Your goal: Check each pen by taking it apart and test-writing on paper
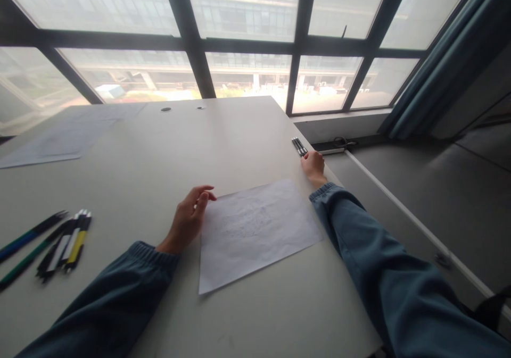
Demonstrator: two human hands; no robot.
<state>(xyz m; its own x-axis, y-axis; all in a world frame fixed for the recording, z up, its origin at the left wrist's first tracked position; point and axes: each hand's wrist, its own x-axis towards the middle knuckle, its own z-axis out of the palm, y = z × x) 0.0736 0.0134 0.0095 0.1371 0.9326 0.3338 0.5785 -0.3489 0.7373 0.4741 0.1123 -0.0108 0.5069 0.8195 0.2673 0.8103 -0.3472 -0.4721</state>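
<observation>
Tall windows (243, 7) back a white counter (239, 140), where a few slim pens (298, 146) lie side by side near its right edge. The right hand (313, 165) curls at their near ends; whether its fingers grip them, I cannot tell. Handling these seems the step in hand, and shifting them together would call for a hold across the whole row. Next comes paper (279, 246) with faint lines, the left hand (188, 217) at its far left corner, fingers loosely parted, seemingly holding nothing. Farther left lie coloured pens (77, 243).
</observation>
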